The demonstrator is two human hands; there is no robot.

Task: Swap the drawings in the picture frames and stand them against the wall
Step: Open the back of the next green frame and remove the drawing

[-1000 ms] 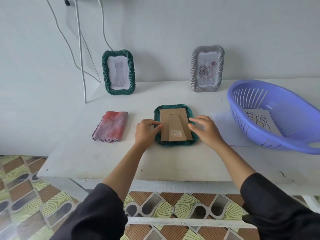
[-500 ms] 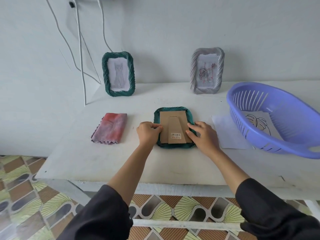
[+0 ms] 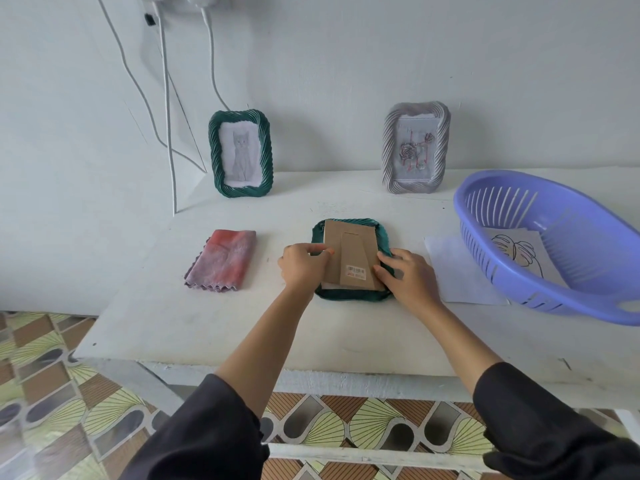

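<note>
A green picture frame lies face down in the middle of the white table. Its brown cardboard back with a stand and a barcode sticker faces up. My left hand pinches the cardboard's left edge. My right hand presses on the frame's right side, fingers on the cardboard's lower right corner. Against the wall stand a green frame with a cat drawing and a grey frame with a rose drawing. A leaf drawing lies in the purple basket.
A folded red and purple cloth lies left of the frame. A blank white sheet sits partly under the basket on the right. White cables hang down the wall at the back left. Patterned floor tiles show below the table's front edge.
Both hands stayed at the face-down frame; my left fingers shifted onto the cardboard's left edge and my right hand slid lower along the right side. The head camera tilted up slightly.
</note>
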